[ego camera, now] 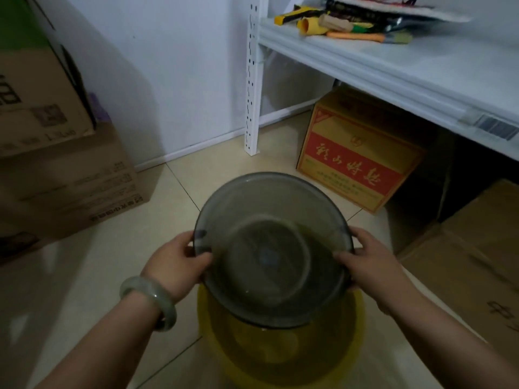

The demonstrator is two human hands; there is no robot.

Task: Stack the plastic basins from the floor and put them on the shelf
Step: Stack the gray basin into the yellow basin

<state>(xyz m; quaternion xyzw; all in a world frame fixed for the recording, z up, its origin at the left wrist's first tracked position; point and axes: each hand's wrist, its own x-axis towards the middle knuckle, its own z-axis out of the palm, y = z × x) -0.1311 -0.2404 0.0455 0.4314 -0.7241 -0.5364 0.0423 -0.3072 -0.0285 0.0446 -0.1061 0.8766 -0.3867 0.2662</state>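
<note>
A smoky grey see-through plastic basin (pixel 273 220) is held tilted in the air over the tiled floor. My left hand (pixel 179 259) grips its left rim and my right hand (pixel 370 262) grips its right rim. Directly below it, a yellow see-through basin (pixel 280 357) rests on the floor, its far part hidden behind the grey one. The white shelf (pixel 393 63) runs across the upper right, above and beyond the basins.
Brushes and tools (pixel 345 23) lie at the shelf's far left end. A red-and-yellow carton (pixel 356 161) sits under the shelf, with brown boxes (pixel 471 248) to its right. Stacked cardboard boxes (pixel 61 153) stand on the left. A white shelf post (pixel 254 80) rises by the wall.
</note>
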